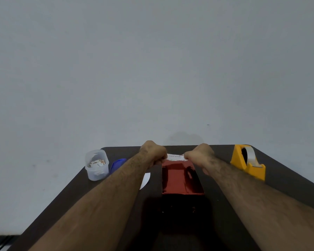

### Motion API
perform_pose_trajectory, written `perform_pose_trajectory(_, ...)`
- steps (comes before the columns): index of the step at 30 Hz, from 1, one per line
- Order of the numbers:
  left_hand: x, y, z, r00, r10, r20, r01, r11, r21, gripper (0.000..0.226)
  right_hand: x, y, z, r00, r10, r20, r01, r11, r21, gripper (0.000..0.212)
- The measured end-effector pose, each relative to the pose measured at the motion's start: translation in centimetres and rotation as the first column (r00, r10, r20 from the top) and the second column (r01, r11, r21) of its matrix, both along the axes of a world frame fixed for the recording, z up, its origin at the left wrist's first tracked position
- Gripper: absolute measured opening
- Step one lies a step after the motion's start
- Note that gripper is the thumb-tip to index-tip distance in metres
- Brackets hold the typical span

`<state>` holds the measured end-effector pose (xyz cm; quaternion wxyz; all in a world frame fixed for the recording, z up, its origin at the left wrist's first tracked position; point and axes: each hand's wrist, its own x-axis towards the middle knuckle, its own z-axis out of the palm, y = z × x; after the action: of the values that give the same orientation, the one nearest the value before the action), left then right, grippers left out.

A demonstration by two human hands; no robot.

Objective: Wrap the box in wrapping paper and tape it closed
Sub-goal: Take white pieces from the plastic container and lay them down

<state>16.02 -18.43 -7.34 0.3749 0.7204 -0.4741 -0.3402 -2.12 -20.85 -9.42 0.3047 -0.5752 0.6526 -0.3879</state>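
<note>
Red-wrapped box lies lengthwise away from the person; left hand and right hand pinch its far-end white paper flap.

Both hands on red-wrapped box

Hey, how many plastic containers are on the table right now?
1. The clear plastic container stands near the table's far left corner, left of the left forearm. A blue lid lies beside it. Anything behind the arms would be hidden.
</note>
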Motion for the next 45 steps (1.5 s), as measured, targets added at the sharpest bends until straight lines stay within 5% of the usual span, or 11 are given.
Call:
perform_pose_trajectory(17,-0.3,-0.4,-0.6,0.912,0.022,0.41,0.001,0.999,-0.055,0.025,-0.5,0.3,-0.7,0.973,-0.012,-0.231,0.012,1.0,-0.004,0.023)
perform_pose_trajectory(21,0.0,-0.5,-0.7,0.88,0.009,0.475,0.04,0.995,-0.092,0.036,-0.9,-0.4,-1.2,0.941,0.048,-0.336,-0.089,0.99,-0.108,0.007)
perform_pose_trajectory(27,0.7,-0.5,-2.2,0.9,-0.108,0.422,0.213,0.954,-0.21,0.012,-0.8,-1.0,-2.3,0.854,0.201,-0.481,-0.324,0.927,-0.189,0.019)
perform_pose_trajectory(37,3.4,-1.0,-4.1,0.96,-0.188,0.206,0.231,0.95,-0.211,0.018,-1.7,-1.0,-3.3,0.901,0.111,-0.419,-0.191,0.969,-0.154,0.011)
perform_pose_trajectory(45,3.1,-0.6,-3.5,0.972,-0.161,0.17,0.198,0.953,-0.231,0.026,-1.0,-0.6,-2.9,0.902,0.011,-0.431,-0.125,0.964,-0.237,0.019)
